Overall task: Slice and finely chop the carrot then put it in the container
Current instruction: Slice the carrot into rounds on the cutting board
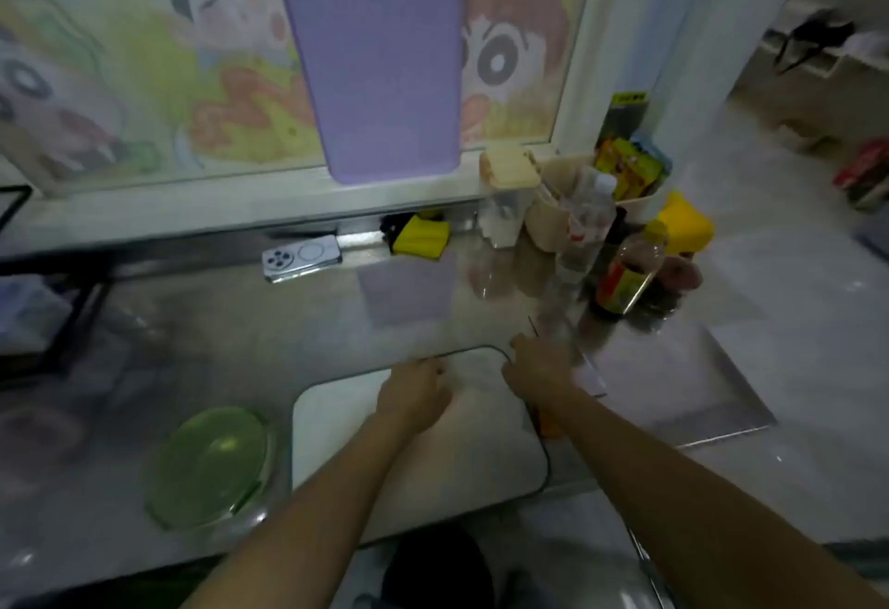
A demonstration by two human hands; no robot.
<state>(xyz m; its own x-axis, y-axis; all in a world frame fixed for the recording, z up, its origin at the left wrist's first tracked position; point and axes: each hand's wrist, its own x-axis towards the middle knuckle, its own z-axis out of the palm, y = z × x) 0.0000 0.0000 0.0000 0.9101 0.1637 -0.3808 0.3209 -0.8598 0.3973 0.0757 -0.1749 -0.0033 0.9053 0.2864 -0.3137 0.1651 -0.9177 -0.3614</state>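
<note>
Both hands are resting at the cutting board's (418, 454) twelve o'clock edge, the left hand (412, 392) curled, its grip unclear, the right hand (541, 375) likewise unclear beside a blurred knife (589, 372); the carrot (548, 425) is lying at three o'clock, seemingly uncut; the green container (211, 464) is waiting at nine o'clock; slicing likely needs the carrot centred first.

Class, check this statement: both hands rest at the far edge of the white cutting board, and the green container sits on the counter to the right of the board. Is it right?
Not quite. The head view shows the green container on the left of the white cutting board, not the right. The left hand and right hand are at the board's far edge, as stated.
</note>
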